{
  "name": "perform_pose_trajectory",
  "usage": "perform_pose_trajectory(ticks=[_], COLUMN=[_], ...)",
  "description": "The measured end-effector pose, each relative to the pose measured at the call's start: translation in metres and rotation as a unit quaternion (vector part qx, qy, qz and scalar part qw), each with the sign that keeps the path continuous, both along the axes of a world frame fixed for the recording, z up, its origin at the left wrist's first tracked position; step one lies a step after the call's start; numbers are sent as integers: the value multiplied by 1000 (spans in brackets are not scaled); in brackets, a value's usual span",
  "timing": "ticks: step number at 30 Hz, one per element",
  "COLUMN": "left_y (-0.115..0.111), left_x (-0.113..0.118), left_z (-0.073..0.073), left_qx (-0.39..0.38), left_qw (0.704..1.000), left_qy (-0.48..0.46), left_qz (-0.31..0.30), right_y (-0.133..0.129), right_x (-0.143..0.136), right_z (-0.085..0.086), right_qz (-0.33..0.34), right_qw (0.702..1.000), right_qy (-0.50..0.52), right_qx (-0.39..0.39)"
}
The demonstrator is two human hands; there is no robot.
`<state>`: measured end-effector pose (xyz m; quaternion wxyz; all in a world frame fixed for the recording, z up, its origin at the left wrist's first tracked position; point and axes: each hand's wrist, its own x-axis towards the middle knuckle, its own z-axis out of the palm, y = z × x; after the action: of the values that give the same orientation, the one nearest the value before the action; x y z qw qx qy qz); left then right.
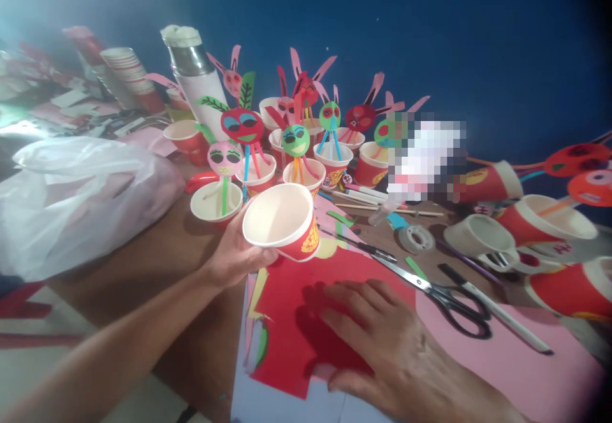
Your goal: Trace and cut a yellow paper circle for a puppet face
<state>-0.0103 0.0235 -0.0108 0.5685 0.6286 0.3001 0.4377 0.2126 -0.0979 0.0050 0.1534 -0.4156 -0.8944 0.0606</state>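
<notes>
My left hand point(236, 257) grips a red and white paper cup point(280, 222), tilted so its hollow inside faces me. Yellow print shows on the cup's right side. Lower right, my right hand point(377, 334) lies with fingers spread on a sheet of red paper point(291, 295). Pink paper point(516, 353) and paper scraps stick out around the red sheet. To the right of that hand rest black-handled scissors point(447, 299), and a white marker with a dark cap point(502, 315) lies beside them.
Several cups with paper faces on straws, such as a red face point(242, 123), stand behind. A white plastic bag point(86, 200) sits left. A tape roll point(417, 239), a white mug point(478, 238) and tipped cups point(574, 289) are right. Stacked cups point(131, 76) stand back left, before a blue wall.
</notes>
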Motion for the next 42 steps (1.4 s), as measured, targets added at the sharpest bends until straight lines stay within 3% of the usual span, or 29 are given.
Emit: perform_pose_trajectory(ticks=[5, 9, 13, 20, 25, 29, 31, 35, 37, 42], left_y=[3, 4, 5, 4, 5, 5, 5, 6, 6, 7], left_x=[-12, -16, -13, -13, -14, -15, -16, -15, -15, -12], left_z=[3, 8, 12, 10, 10, 6, 3, -3, -5, -6], left_qx=[10, 21, 28, 21, 11, 13, 17, 24, 25, 37], left_qw=[999, 998, 995, 993, 997, 997, 997, 998, 997, 996], left_qy=[-43, -53, -89, -111, -75, -72, -63, -44, -38, -60], left_qz=[-15, -14, -26, -34, -32, -37, -40, -45, -58, -49], right_y=[-4, -11, -11, -15, -16, -11, -10, -16, -20, -20], right_x=[-10, -15, -16, -17, -20, -20, -21, -26, -27, -24], right_z=[-23, -35, -25, -3, 8, 5, -5, -32, -41, -37], right_qz=[4, -8, 16, -68, -96, -99, -80, -41, -40, -29], right_qw=[999, 998, 998, 994, 986, 980, 987, 998, 997, 996], right_qy=[-32, -1, 42, 85, 122, 130, 107, 33, -3, -7], right_qx=[11, 55, 48, -23, -63, -111, -93, 40, 66, 86])
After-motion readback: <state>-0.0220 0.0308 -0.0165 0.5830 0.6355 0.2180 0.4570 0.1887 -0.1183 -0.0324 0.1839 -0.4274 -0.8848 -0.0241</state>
